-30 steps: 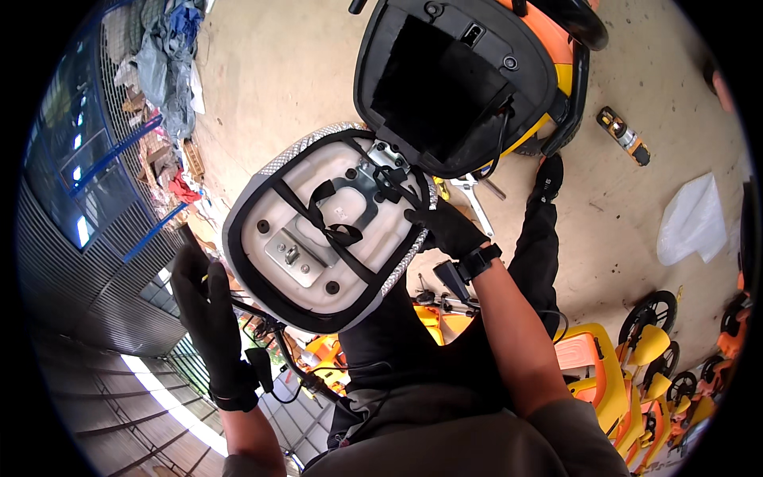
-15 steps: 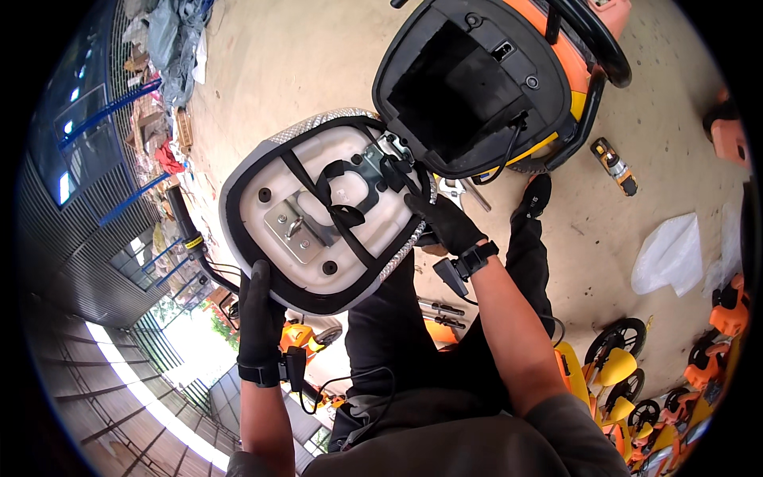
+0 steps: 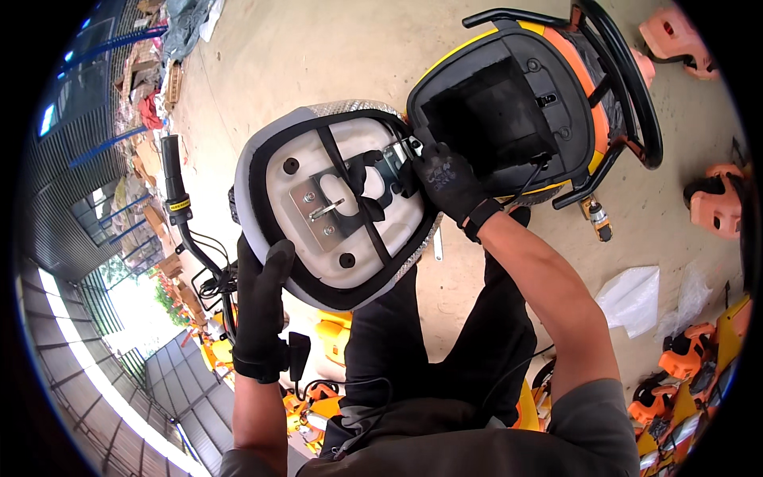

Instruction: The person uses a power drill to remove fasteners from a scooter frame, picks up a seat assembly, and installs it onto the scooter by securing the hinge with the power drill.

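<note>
A scooter seat (image 3: 310, 199) is tipped up with its pale underside facing me, and its textured cover shows only along the rim. Two black straps cross the underside, over a metal plate with a latch loop (image 3: 324, 210). My gloved left hand (image 3: 261, 278) grips the seat's lower left rim, thumb on the edge, other fingers mostly hidden. At the seat's right edge, the gloved right hand (image 3: 449, 179) is closed at the metal hinge (image 3: 404, 151); its fingertips are partly hidden. Just beyond, the scooter's black storage compartment (image 3: 489, 111) lies uncovered.
A black tubular rack (image 3: 616, 87) rises behind the compartment, and a handlebar grip (image 3: 172, 163) stands at the left. On the floor are a yellow-black power tool (image 3: 598, 219) and white plastic sheeting (image 3: 630, 298). Orange scooter parts (image 3: 683, 354) line the right; boxes are stacked left.
My right hand has moved up from the seat's rim to the hinge. The view has shifted, so the scooter body appears farther right. The left hand still holds the seat.
</note>
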Tool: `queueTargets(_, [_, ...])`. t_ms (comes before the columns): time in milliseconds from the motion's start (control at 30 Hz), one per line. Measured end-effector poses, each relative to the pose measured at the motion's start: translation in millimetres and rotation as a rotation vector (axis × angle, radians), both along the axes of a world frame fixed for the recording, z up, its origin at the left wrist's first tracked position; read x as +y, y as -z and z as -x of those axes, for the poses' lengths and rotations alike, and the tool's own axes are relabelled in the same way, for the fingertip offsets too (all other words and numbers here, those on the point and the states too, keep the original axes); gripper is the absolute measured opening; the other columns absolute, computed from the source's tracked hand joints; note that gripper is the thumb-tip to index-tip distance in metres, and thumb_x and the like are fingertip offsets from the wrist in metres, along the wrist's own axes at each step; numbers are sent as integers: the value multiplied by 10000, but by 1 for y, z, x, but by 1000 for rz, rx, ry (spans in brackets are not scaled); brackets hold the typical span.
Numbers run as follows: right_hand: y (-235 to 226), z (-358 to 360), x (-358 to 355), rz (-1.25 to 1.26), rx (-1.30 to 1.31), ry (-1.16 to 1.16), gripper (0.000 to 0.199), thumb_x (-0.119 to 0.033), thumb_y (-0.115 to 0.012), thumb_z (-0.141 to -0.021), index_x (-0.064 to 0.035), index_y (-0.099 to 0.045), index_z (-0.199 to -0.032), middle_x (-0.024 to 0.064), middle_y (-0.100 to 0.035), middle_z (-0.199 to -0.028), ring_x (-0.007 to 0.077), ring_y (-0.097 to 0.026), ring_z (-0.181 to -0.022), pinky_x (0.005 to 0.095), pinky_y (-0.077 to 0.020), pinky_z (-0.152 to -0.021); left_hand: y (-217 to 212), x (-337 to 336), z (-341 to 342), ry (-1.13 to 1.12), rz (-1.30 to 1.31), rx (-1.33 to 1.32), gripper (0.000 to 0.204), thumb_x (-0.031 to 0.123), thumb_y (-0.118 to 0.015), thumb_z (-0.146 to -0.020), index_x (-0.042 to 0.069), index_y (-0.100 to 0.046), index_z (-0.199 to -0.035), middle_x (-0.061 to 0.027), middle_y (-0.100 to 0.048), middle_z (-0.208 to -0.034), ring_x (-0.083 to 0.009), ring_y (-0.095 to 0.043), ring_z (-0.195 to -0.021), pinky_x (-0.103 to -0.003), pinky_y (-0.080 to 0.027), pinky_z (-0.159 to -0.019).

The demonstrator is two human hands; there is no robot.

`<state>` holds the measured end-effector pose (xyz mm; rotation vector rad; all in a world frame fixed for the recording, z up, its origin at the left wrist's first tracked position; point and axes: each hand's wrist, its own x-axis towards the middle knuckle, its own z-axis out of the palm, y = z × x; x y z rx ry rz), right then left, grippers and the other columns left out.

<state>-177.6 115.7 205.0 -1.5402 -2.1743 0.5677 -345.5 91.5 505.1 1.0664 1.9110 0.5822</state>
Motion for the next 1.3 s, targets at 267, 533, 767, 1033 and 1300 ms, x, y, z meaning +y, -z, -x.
queueTargets(267, [-6,3,8,-134,-163,-155,128,-117,-565,-787,-61,-676,-818,133,-621,-883,298,-622,-886,397,-550,-665,-5,0,-6,57,7,76,542,141,-625,-876,4,-425,-1361,-111,-576,-1185,-183,-563,-1049,-321,-459,-913])
queueTargets(533, [-18,0,0,-179,-220,-113,148,-131,-552,-808,-56,-657,-880,144,-611,-939,307,-598,-931,394,-540,-663,-4,1,-15,18,-6,87,442,150,-594,-898,5,-483,-1300,-84,-598,-1122,-152,-564,-996,-295,-443,-895])
queueTargets(767, [-21,-2,7,-120,-486,-228,201,-165,-532,-842,-53,-650,-959,160,-619,-1031,322,-610,-948,384,-543,-629,-3,-2,-17,15,-36,60,430,145,-580,-913,4,-479,-1307,-90,-597,-1138,-159,-571,-1018,-295,-440,-918])
queueTargets(1033, [4,7,0,-214,-241,-90,179,-149,-540,-839,-44,-662,-917,186,-615,-1073,351,-612,-1003,397,-547,-616,-4,-3,-15,40,-16,95,429,151,-573,-921,6,-479,-1313,-90,-598,-1138,-173,-574,-1042,-300,-442,-926])
queueTargets(1300, [-14,2,4,-159,-258,-87,159,-143,-559,-822,-46,-667,-885,169,-611,-1028,314,-607,-946,395,-538,-641,-2,-5,-12,41,-19,78,446,162,-542,-944,10,-450,-1353,-102,-570,-1213,-179,-571,-1073,-309,-446,-939])
